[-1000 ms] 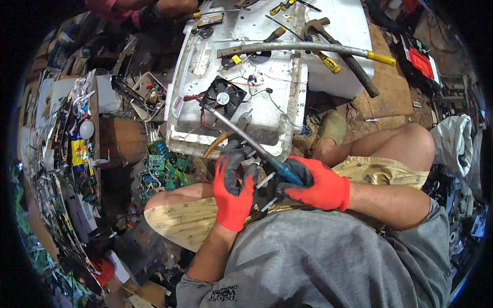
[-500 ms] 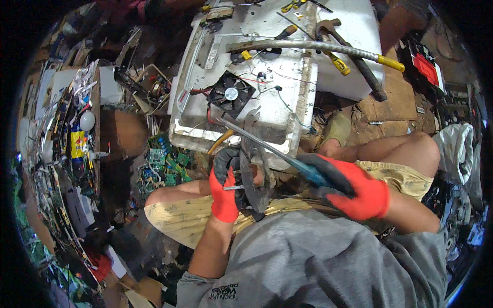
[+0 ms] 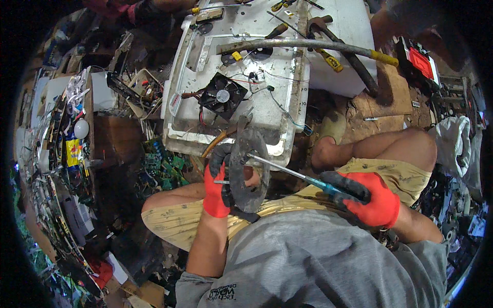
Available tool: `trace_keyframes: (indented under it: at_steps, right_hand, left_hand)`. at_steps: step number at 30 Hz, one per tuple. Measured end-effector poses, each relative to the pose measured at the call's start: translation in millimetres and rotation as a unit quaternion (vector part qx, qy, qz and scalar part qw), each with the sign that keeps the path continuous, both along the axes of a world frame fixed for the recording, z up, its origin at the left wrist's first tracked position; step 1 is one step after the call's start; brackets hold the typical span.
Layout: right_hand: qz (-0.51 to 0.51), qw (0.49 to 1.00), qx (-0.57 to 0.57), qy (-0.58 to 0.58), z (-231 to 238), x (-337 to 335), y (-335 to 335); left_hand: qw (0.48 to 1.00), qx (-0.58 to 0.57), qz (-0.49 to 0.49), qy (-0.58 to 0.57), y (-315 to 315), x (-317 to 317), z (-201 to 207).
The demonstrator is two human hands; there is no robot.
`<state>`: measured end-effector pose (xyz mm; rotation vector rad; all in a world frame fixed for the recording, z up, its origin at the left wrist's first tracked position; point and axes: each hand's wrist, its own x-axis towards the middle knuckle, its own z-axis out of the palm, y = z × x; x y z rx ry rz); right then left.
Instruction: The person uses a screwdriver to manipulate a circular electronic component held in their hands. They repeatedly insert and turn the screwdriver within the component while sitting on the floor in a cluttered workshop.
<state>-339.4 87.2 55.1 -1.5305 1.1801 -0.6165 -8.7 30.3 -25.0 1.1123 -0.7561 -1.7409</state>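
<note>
My left hand (image 3: pixel 215 190), in a red and black glove, is closed on the edge of a dark, round, flat plate (image 3: pixel 239 187) with an opening in its middle. The plate stands tilted above my lap, and a short metal pin sticks out beside my left fingers. A screwdriver (image 3: pixel 290 172) with a teal handle is gripped in my gloved right hand (image 3: pixel 371 199). Its shaft points left across the plate, the tip over the plate's upper face; whether it touches cannot be made out. Beyond the plate, a black cooling fan (image 3: pixel 223 96) with wires lies on a white panel (image 3: pixel 179 120).
On the white panel lie a long metal bar (image 3: pixel 308 45), a hammer (image 3: pixel 354 61) and yellow-handled tools. Green circuit boards (image 3: pixel 162 167) are heaped at the left, near a shelf of scrap. A white sack (image 3: pixel 454 146) and a red-and-black case (image 3: pixel 420 62) are at the right.
The screwdriver's tip has come down from above the plate to its face, and my right hand has shifted slightly right. The plate has turned, showing more of its flat side.
</note>
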Motion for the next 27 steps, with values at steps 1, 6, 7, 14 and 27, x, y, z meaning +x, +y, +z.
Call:
trace_keyframes:
  at_steps: [1, 6, 7, 14, 27]
  right_hand:
    - [0.009, 1.0, 0.005, 0.0, -1, 0, -1]
    - [0.042, 0.999, 0.019, 0.02, -9, -1, -4]
    - [0.041, 0.999, 0.029, 0.015, -8, 0, -5]
    - [0.005, 0.994, 0.108, 0.003, -11, -3, 1]
    - [0.033, 0.99, 0.136, -0.003, -4, -3, -4]
  left_hand:
    - [1.0, -0.002, -0.013, -0.008, -1, 7, -3]
    - [0.893, -0.235, -0.1, -0.37, -6, 8, 1]
    - [0.928, -0.171, -0.084, -0.32, -4, 10, -2]
    - [0.932, -0.178, -0.084, -0.305, 2, 16, -25]
    - [0.919, -0.17, -0.146, -0.323, -5, 15, -10]
